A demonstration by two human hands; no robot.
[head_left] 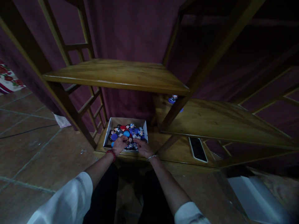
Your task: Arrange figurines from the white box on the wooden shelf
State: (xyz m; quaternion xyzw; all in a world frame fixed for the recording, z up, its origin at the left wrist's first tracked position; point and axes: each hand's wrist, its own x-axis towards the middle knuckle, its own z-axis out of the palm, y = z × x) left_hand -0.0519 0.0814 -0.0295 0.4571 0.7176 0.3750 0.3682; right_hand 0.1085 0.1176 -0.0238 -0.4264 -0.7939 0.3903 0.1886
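Note:
A shallow cardboard box (112, 122) sits on the bottom board of a wooden shelf unit, filled with several small figurines on blue and red round bases (127, 133). My left hand (119, 145) rests on the box's near edge, fingers curled over figurines. My right hand (143, 147) lies at the near right corner, fingers bent down into the pile. What either hand grips is too small and dark to make out. A red bead bracelet is on my left wrist, a thin bangle on my right.
A wooden shelf (116, 74) juts out above the box, and a lower shelf (224, 121) extends right with one small figurine (173, 99) on it. A phone (198, 149) lies on the bottom board. Tiled floor (28, 140) spreads left. Dark curtain behind.

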